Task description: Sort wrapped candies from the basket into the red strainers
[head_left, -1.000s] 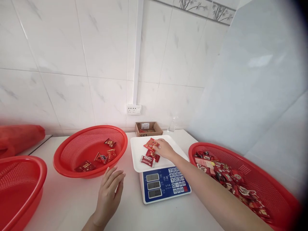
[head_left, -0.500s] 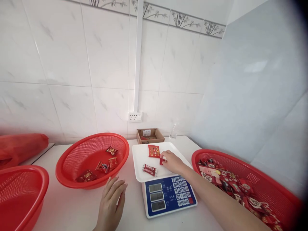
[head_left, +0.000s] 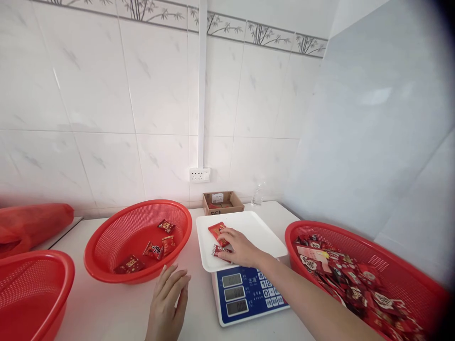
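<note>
My right hand (head_left: 239,247) is over the white pan (head_left: 256,229) of a digital scale (head_left: 245,303). Its fingers close on a bright red wrapped candy (head_left: 216,230) and a dark red wrapped candy with checked ends (head_left: 216,249); a third, smaller piece is hidden, if it is there. Low over the table, my left hand (head_left: 168,300) holds nothing, its fingers slightly curved and apart. Beside it, the red basket (head_left: 117,218) contains several wrapped candies (head_left: 130,264). My right forearm covers part of the scale's keypad.
A red basket (head_left: 401,253) heaped with wrapped candies stands at the right. Another red basket (head_left: 64,279) is at the left edge, with a red bag (head_left: 39,222) behind it. A small cardboard box (head_left: 227,210) and a clear plastic bottle (head_left: 257,194) stand by the wall.
My right hand has moved left and toward me across the pan. The bright red candy has shifted left and turned, now beside the dark red one. My left hand stays nearly in place.
</note>
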### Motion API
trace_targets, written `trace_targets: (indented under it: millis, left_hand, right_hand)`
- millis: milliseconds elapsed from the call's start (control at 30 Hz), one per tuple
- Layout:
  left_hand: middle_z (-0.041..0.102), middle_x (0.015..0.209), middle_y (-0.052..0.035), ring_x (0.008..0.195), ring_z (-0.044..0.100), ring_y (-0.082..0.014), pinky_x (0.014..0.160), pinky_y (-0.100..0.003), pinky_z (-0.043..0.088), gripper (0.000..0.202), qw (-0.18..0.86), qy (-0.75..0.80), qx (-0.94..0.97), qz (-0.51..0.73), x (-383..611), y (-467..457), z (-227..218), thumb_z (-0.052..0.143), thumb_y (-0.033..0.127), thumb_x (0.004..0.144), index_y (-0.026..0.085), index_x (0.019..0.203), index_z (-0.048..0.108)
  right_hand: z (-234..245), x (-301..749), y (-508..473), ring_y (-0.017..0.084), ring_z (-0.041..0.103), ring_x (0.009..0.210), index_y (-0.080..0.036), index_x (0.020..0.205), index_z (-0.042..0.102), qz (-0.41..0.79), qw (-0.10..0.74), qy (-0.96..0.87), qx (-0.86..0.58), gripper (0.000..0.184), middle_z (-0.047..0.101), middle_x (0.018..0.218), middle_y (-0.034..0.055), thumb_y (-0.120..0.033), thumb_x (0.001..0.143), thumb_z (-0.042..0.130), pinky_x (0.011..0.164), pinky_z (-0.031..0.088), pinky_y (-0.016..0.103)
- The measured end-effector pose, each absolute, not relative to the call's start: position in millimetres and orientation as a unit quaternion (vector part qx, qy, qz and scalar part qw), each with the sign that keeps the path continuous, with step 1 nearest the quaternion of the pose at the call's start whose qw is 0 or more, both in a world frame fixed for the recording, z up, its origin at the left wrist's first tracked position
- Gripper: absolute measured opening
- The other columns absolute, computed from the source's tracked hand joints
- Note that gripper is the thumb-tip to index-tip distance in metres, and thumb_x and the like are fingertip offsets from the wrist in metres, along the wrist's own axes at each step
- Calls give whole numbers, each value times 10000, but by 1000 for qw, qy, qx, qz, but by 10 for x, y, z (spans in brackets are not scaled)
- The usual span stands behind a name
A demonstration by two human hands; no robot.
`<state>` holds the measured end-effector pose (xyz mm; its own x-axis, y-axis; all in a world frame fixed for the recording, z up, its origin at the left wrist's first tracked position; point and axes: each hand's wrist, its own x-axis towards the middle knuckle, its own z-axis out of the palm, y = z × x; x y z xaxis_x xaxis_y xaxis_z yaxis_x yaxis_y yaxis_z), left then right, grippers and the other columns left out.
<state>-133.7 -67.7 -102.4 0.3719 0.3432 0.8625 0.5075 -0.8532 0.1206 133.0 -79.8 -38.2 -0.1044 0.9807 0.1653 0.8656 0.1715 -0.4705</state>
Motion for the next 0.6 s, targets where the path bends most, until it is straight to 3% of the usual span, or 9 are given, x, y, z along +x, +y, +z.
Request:
trace_targets:
  millis: [200,367,467,533,600]
  left_hand:
    - [659,966,-52,1026,571,-225,915,-439,441,219,74,-259,-825,-496,-1348,-674,-1041,489,125,817,228,973,603]
    - [660,958,-57,1011,575,-223,912,-429,440,204,78,-251,-824,-502,-1352,-651,-1048,490,140,819,219,975,596]
    - [661,942,-63,994,578,-222,904,-419,441,196,77,-236,-826,-506,-1343,-633,-1048,486,153,823,212,975,595]
    - [660,933,-67,987,576,-225,919,-425,426,192,67,-225,-825,-513,-1336,-619,-1053,488,160,823,207,976,593]
    - [658,931,-70,985,574,-230,946,-436,401,186,52,-218,-826,-516,-1328,-600,-1068,497,174,819,207,976,591]
  right_hand:
    - [-267,1347,-879,262,348,1244,-255,1275,429,155,268,-720,-621,602,395,1361,81,-509,744,555,1031,270,442]
    - [-77,1849,-1209,209,329,1275,-234,1314,365,122,341,-657,-661,555,368,1393,68,-472,819,443,1059,266,391]
    - [-31,2445,-1615,234,369,1257,-215,1301,394,86,353,-545,-756,547,407,1374,87,-481,824,420,1031,313,383]
    - [-42,2860,-1981,253,469,1178,-192,1250,468,89,330,-478,-809,527,505,1291,107,-486,814,433,962,390,367]
    - [-82,3201,-2381,267,565,1057,-199,1119,588,90,275,-441,-849,502,610,1159,108,-488,709,578,869,457,339]
